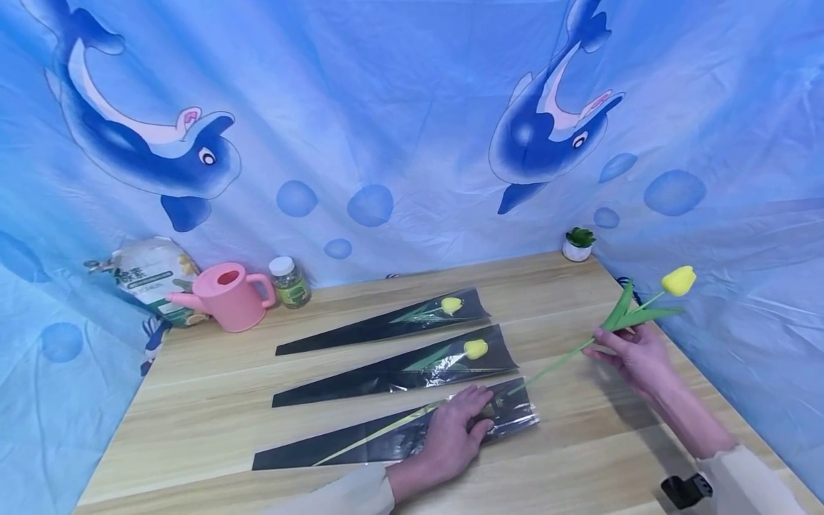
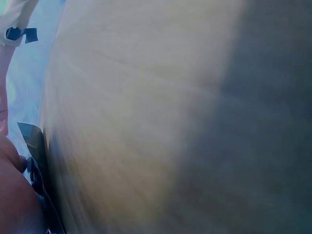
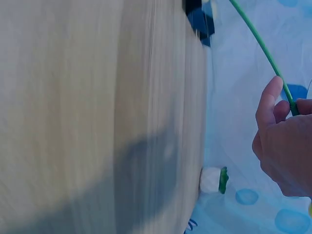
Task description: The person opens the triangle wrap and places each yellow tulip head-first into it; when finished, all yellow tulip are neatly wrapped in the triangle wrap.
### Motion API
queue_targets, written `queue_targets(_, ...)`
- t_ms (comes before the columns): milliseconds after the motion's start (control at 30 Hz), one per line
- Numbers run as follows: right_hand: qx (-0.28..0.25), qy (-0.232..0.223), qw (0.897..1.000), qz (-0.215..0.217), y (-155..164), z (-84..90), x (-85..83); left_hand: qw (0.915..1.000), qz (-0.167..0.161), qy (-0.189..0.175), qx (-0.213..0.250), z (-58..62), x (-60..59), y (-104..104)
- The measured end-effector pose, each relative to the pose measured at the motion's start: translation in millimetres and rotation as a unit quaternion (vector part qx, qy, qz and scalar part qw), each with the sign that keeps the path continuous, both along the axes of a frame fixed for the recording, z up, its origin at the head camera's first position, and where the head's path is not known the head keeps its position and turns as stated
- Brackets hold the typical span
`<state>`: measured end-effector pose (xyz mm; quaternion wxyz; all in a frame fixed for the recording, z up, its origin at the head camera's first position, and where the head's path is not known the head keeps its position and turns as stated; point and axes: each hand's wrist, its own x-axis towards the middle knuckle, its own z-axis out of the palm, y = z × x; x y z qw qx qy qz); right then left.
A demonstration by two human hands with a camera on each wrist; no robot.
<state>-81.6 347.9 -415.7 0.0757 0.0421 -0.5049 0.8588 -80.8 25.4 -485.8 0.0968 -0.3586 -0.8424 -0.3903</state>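
Note:
My right hand (image 1: 637, 354) pinches the green stem of a yellow artificial tulip (image 1: 679, 281) just below its leaves. The stem slants down leftward, its lower length inside the nearest black flower sleeve (image 1: 283, 455). Over the clear front of that sleeve lies my left hand (image 1: 455, 433), fingers extended and resting on it near the wide mouth. In the right wrist view the fingers close on the stem (image 3: 263, 46). The left wrist view shows only part of the left hand (image 2: 17, 195) and a dark sleeve edge (image 2: 33, 136).
Behind lie two more black sleeves, the middle one (image 1: 302, 395) and the far one (image 1: 309, 345), each with a yellow tulip inside. A pink watering can (image 1: 232, 304), a lidded jar (image 1: 291, 285) and a white bag (image 1: 154, 268) stand back left. A small potted plant (image 1: 577, 247) stands back right.

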Motion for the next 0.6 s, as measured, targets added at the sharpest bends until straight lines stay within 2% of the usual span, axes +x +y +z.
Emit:
queue_targets(133,-0.01,-0.001,1.0,-0.002,-13,-3.4,5.3,1.0,0.002,0.002,-0.002,1.9,-0.4,1)
queue_targets(400,0.027,-0.001,0.999,-0.034,-34,-16.5,13.0,1.0,0.006,-0.006,0.002,3.1,0.6,3)
queue_targets(600,0.028,-0.022,0.996,-0.084,-50,-24.2,18.2,0.9999,0.011,-0.005,0.005,3.5,1.0,5)
